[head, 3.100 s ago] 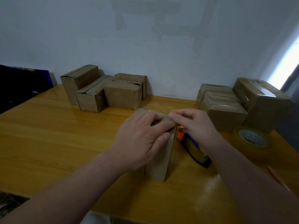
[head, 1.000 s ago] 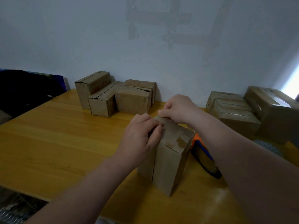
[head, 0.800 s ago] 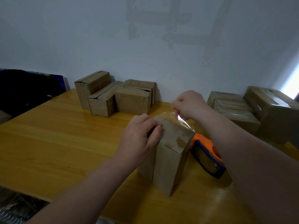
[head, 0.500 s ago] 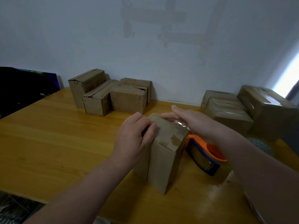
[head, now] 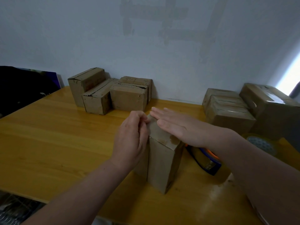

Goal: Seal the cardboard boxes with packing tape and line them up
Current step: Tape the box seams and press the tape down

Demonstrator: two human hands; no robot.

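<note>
Under right hand point(head: 177, 127), scuffed cardboard box point(head: 162, 164)

Yellow wooden table point(head: 48, 143); cardboard boxes point(head: 128, 98), tape dispenser point(head: 206, 159) on it.

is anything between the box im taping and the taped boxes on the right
Partly. The tape dispenser lies right beside the box, on the side toward the taped boxes. Sliding straight across would likely hit it; lifting over should clear it.

Plain brown boxes point(head: 162, 159) on a glossy yellow wood-grain tabletop point(head: 56, 143); the dispenser point(head: 206, 161) is blue and orange (wall point(head: 162, 54) grey-white).
</note>
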